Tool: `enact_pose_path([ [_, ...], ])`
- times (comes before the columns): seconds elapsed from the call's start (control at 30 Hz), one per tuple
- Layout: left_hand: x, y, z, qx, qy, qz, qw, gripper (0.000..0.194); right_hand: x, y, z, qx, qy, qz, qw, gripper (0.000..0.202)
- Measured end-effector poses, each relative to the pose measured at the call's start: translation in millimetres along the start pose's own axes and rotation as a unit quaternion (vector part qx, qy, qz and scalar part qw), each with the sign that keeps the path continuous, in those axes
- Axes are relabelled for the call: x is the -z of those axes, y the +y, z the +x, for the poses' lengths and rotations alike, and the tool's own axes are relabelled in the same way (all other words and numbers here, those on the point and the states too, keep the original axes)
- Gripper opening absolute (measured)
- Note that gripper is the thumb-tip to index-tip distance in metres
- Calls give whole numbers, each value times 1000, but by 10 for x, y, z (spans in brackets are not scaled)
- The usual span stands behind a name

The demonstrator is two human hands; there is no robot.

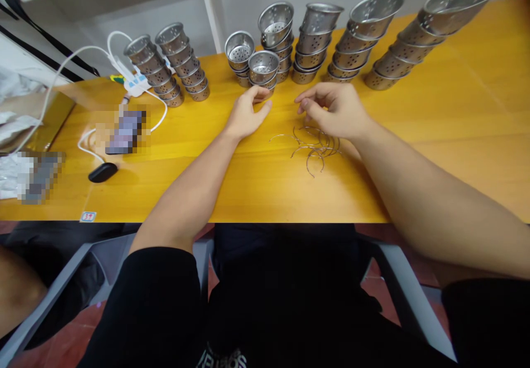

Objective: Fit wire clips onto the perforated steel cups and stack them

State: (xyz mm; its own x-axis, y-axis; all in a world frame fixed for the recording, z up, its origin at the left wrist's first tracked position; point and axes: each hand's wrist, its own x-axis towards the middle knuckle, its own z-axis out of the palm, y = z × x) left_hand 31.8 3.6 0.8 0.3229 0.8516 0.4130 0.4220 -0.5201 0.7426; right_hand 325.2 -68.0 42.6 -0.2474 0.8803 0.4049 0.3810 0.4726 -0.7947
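A short stack of perforated metal cups (264,71) is seen at the upper centre of the frame, set upright on the yellow table (252,188). Just below it the left hand (247,115) is held with thumb and fingers spread apart, the fingertips brought up to the foot of the stack; whether the metal is touched cannot be told. Right of centre, the right hand (343,111) is held with thumb and bent fingers drawn close together — whether anything is pinched between them cannot be made out. A loose tangle of thin wire hoops (315,147) is spread on the tabletop below the right hand, partly overlapped by it.

Behind the hands, five taller stacks of like cups (312,42) are ranged from the upper centre to the upper right, the rightmost being seen at a strong slant. Two more stacks (182,62) are placed at the upper left, beside a white power strip (137,85) with white cables. Below these, a blurred-out phone (125,132) and a black oval object (103,172) are laid — and a small label (88,217) is stuck near the table's front edge.
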Motion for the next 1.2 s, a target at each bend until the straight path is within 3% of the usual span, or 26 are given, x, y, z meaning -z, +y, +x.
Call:
enact_pose_path([
  [0.13,15,-53,21,-1,11,13,1000,30,13,16,5,6,-8,-9,1000,55],
  [0.33,6,-111,40,9,-6,14,1000,39,5,-4,-7,-8,-3,2,1000,57],
  [0.67,69,24,4,50,-54,65,995,51,-1,12,-2,-14,-5,4,1000,43],
  [1.07,49,-85,8,-19,-38,72,996,32,6,7,5,-1,-11,-7,1000,61],
  [1.2,77,-13,15,-34,17,65,997,22,-5,-18,0,-12,-8,0,1000,63],
])
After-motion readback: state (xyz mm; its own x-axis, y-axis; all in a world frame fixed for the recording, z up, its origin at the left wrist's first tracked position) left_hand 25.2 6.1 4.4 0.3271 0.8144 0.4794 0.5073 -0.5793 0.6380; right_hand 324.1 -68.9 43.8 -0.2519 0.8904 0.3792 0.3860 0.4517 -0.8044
